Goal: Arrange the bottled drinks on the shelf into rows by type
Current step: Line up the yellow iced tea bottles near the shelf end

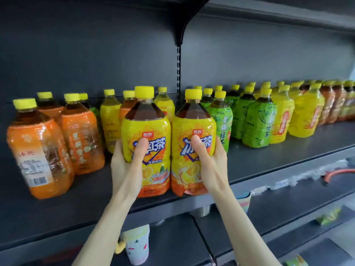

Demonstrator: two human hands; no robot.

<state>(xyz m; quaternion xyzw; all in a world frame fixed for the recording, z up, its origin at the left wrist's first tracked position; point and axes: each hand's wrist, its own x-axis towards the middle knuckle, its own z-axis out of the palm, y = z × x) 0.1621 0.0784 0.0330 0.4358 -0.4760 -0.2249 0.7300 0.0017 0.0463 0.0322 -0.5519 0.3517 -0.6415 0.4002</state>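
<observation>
Two yellow-labelled iced tea bottles stand side by side near the front edge of the dark shelf (269, 160). My left hand (128, 166) grips the left yellow bottle (147, 129), thumb across its label. My right hand (211, 164) grips the right yellow bottle (193, 129) the same way. To the left stand orange-labelled bottles (38, 150), (82, 139). Behind sit more yellow bottles (110, 121). Green-labelled bottles (258, 121) form rows to the right, then yellow ones (305, 114) and orange ones (330, 106) further right.
A black upright bracket (179, 64) splits the shelf's back panel. The shelf below holds patterned cups (137, 246), (244, 200), small green packets (328, 217) and an orange hose (338, 172). Another shelf overhangs at the top right.
</observation>
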